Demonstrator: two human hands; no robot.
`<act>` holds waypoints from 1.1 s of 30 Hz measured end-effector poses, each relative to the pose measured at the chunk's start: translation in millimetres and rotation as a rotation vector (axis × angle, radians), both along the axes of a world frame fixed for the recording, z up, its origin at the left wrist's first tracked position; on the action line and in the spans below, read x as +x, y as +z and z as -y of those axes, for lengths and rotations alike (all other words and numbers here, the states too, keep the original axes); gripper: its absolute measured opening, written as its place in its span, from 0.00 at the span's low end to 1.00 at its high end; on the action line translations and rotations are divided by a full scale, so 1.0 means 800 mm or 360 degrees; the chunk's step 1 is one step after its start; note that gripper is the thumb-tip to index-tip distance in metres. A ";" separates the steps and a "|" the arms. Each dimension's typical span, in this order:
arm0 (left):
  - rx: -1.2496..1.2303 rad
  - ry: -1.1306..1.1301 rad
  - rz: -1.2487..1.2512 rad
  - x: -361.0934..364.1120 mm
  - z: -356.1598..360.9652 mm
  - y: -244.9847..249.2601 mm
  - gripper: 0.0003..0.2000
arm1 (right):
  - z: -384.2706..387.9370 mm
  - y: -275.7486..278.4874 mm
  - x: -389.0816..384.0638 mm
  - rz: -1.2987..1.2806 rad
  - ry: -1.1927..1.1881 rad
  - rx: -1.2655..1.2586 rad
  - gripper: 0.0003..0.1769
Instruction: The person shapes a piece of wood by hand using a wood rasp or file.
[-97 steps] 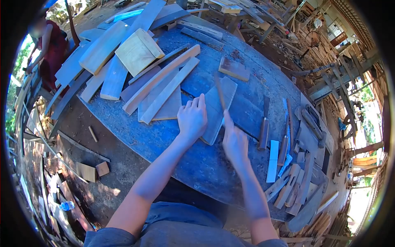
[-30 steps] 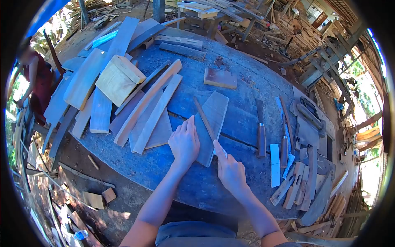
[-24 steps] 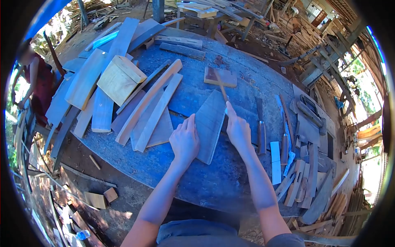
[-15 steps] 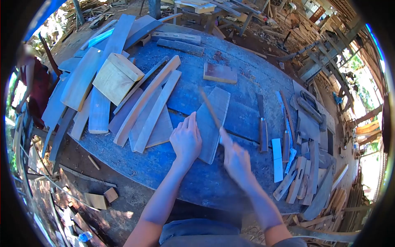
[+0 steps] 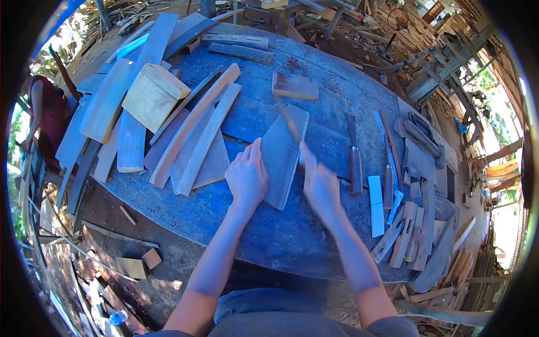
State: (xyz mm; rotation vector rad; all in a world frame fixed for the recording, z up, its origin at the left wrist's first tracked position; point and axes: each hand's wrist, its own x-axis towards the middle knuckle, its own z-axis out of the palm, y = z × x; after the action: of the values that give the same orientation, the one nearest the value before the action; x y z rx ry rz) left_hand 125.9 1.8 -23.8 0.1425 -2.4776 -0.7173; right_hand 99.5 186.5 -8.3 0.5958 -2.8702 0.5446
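Note:
A flat grey tapered wooden board (image 5: 283,151) lies on the blue workbench (image 5: 264,236) in front of me. My left hand (image 5: 246,177) presses flat on the board's left edge, fingers together. My right hand (image 5: 319,182) is closed around a long thin file or rasp (image 5: 287,121), whose blade lies slanted across the board's upper right part. The right hand and the tool are motion-blurred.
Curved slats (image 5: 193,135), planks and a pale wooden block (image 5: 149,95) lie left of the board. A small brown block (image 5: 295,86) sits beyond it. Chisels (image 5: 355,163) and wood offcuts (image 5: 407,236) crowd the bench's right side. A person in red (image 5: 42,121) stands far left.
My right hand has been moving the rasp back and forth along the board; since half a second ago it has gone forward again. My left hand stays pressed on the board.

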 end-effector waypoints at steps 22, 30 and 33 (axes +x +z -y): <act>-0.0071 0.0124 -0.0106 0.000 -0.009 -0.007 0.18 | 0.015 0.019 0.059 0.0076 0.0019 0.0308 0.31; -0.0046 0.0125 0.0015 0.006 -0.013 0.000 0.15 | 0.021 0.018 -0.057 -0.0003 -0.0185 0.0228 0.28; -0.0046 0.0144 0.0020 0.005 -0.012 -0.001 0.14 | 0.023 0.024 -0.034 0.0006 -0.0109 0.0194 0.28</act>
State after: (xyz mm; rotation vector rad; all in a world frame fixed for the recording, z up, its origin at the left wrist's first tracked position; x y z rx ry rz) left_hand 130.0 11.8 -24.2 0.2474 -2.4752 -0.6437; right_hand 72.0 168.5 10.7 0.5119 -2.9312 0.3631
